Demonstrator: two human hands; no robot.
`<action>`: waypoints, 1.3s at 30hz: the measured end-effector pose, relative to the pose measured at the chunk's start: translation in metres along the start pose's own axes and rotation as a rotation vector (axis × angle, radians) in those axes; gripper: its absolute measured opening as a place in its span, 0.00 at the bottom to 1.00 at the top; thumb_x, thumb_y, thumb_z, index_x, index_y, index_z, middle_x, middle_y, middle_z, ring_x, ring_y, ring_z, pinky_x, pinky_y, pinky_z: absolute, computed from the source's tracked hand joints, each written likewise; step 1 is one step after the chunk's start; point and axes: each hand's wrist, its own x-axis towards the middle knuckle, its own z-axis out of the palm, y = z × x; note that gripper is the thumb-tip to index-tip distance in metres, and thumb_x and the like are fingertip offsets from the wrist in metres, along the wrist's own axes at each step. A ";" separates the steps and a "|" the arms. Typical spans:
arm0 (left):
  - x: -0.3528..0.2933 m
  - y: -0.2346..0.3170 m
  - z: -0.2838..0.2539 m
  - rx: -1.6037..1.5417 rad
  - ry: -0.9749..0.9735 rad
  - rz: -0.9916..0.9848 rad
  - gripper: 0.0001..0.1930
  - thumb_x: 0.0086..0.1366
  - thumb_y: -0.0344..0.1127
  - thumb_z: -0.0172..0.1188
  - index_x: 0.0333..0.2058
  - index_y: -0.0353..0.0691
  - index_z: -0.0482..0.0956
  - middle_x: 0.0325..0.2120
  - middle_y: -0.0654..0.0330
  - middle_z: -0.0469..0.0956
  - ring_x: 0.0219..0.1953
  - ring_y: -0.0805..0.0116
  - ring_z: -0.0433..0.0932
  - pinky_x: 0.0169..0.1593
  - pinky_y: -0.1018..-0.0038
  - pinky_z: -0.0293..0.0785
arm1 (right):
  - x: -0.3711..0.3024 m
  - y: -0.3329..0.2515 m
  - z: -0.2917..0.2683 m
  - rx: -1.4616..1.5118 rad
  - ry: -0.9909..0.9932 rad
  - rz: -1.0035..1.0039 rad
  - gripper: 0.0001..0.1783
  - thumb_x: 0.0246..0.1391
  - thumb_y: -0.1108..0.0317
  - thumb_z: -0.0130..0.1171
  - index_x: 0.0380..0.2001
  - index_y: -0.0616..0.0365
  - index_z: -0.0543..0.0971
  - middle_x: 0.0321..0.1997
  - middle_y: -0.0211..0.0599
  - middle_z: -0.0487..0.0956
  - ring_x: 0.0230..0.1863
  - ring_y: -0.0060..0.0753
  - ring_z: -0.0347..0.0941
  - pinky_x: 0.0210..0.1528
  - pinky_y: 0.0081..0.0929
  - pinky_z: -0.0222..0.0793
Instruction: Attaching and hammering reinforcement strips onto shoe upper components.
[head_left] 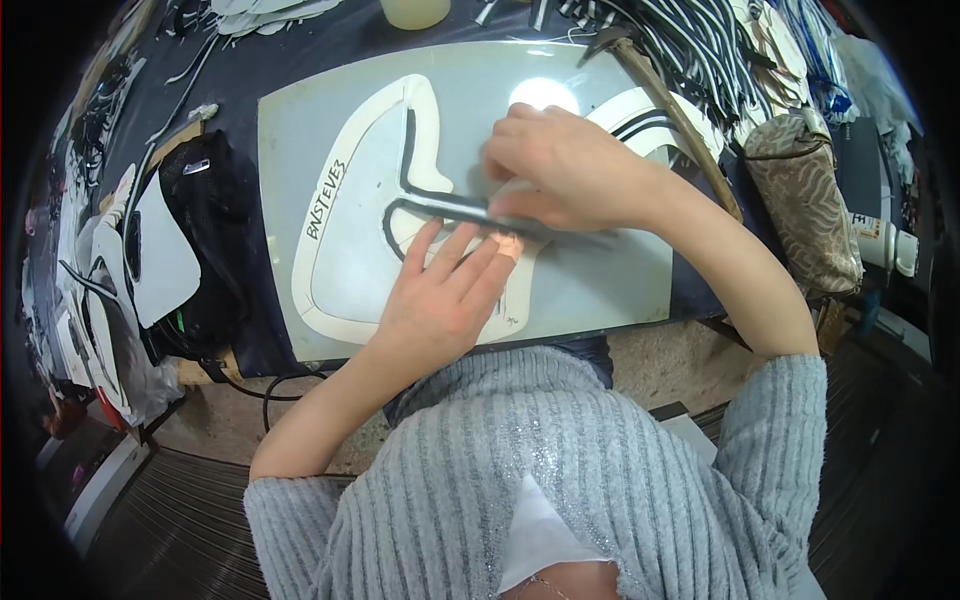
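Midway between the board's (615,290) side edges, the dark strip (440,206) is steadied by the spread left hand (437,298); the curled right hand's (570,170) blurred hold can't be told. Flatness should be kept.

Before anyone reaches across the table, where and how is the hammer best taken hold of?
Probably take the hammer by the near half of its wooden handle, from above on the near side. It lies slanted: the dark head is at the far end, and the long, slim handle points toward the wearer's right, offering a natural grip.
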 end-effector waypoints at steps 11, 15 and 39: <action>0.003 0.002 -0.002 0.011 0.028 -0.004 0.20 0.59 0.29 0.57 0.51 0.36 0.76 0.48 0.55 0.78 0.58 0.54 0.73 0.62 0.50 0.63 | 0.020 -0.005 -0.005 0.196 -0.032 -0.003 0.07 0.44 0.71 0.67 0.24 0.60 0.78 0.39 0.36 0.74 0.46 0.40 0.70 0.50 0.37 0.67; 0.003 0.004 -0.002 0.040 -0.030 0.012 0.21 0.58 0.30 0.60 0.53 0.37 0.76 0.51 0.56 0.77 0.61 0.56 0.71 0.64 0.52 0.61 | 0.046 0.026 0.005 -0.458 0.481 -0.358 0.06 0.45 0.71 0.62 0.30 0.55 0.76 0.40 0.33 0.74 0.47 0.36 0.72 0.47 0.35 0.70; -0.002 0.001 0.000 -0.007 -0.017 -0.045 0.22 0.57 0.32 0.66 0.52 0.40 0.77 0.50 0.60 0.79 0.61 0.58 0.71 0.69 0.38 0.48 | -0.042 0.011 0.035 0.122 0.315 -0.190 0.14 0.39 0.78 0.63 0.34 0.54 0.82 0.42 0.32 0.76 0.52 0.40 0.73 0.55 0.37 0.68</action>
